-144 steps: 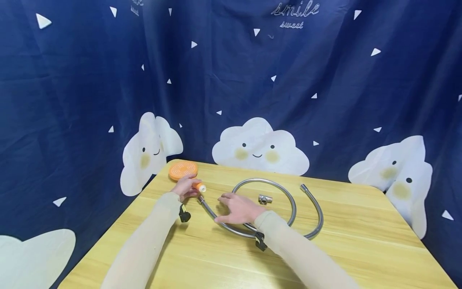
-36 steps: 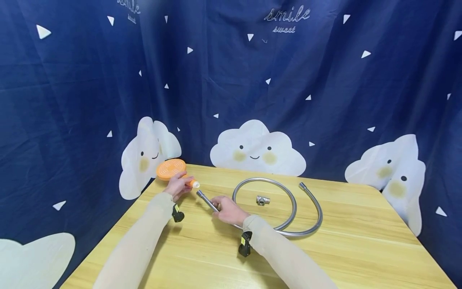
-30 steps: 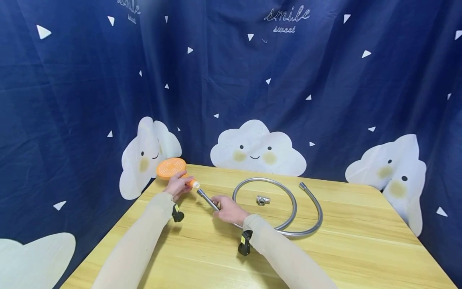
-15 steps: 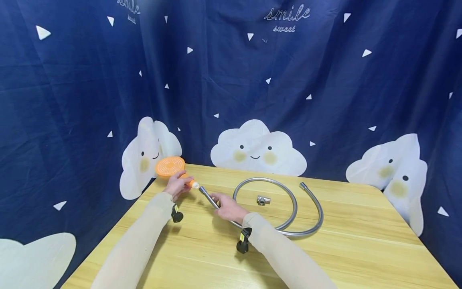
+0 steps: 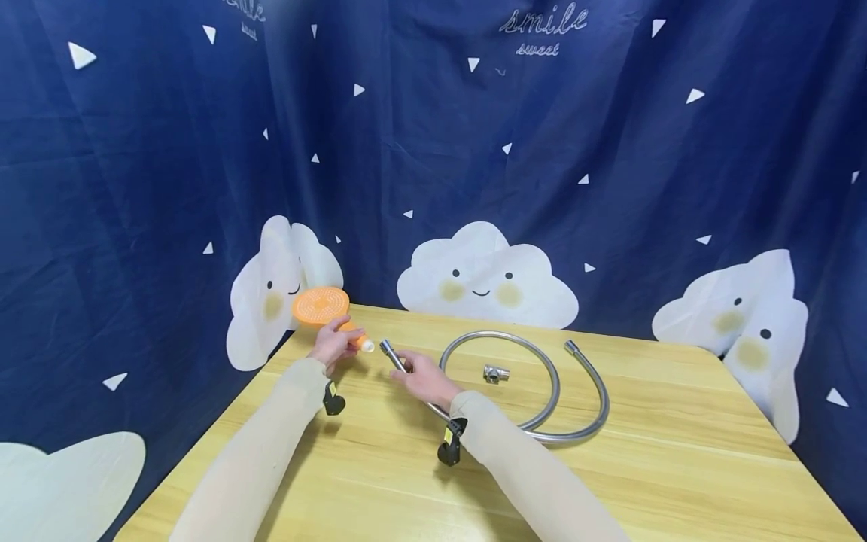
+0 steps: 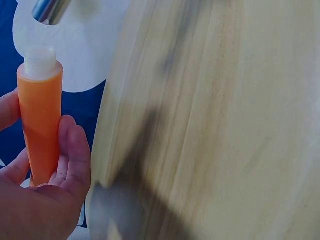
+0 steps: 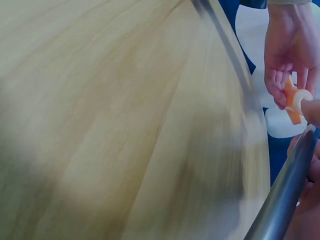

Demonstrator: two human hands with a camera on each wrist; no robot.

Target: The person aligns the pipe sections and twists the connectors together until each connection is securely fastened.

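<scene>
My left hand (image 5: 332, 345) grips the handle of an orange shower head (image 5: 321, 306), its round perforated face turned up. In the left wrist view the white threaded end of the orange handle (image 6: 41, 120) sticks out above the fingers. With my right hand (image 5: 425, 378) I hold a grey metal shower hose (image 5: 436, 411) just behind its end fitting (image 5: 386, 347). That fitting points toward the handle's white end, with a small gap between them. The right wrist view shows the hose (image 7: 284, 192) running along the fingers, the left hand (image 7: 290, 50) beyond it.
The rest of the hose (image 5: 555, 376) loops over the wooden table (image 5: 677, 436), its other end fitting (image 5: 571, 346) lying to the right. Inside the loop lies a small chrome valve fitting (image 5: 496, 374). A blue curtain (image 5: 433, 135) with clouds hangs behind the table.
My right hand, which was over the table at first, has taken hold of the hose and raised its end beside the handle. The shower head has been lifted and tilted up.
</scene>
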